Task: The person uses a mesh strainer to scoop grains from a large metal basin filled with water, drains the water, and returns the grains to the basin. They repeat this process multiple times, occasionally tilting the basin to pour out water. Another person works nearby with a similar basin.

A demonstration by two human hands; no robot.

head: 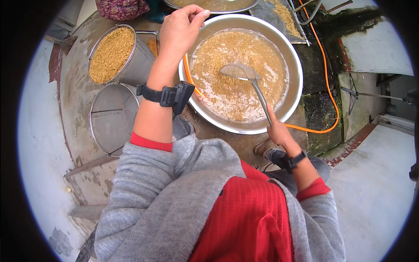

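A large steel basin (296, 82) stands before me, full of cloudy water with grain (212, 49) spread through it. My right hand (278, 131) grips the metal handle of a mesh skimmer (240, 69) at the basin's near right rim. Grain hangs or falls at the skimmer's head, over churned water. Above the basin's upper left rim, my left hand (183, 31) has its fingers curled in and the thumb against them; nothing shows in it. An orange hose (187, 65) runs over the left rim into the water.
A mesh bucket (140, 59) heaped with grain leans at the left, beside another mesh basket (113, 114). A second basin (216, 5) lies beyond. Wet grain (286, 19) covers a board at upper right. The orange hose (327, 75) loops along the right side.
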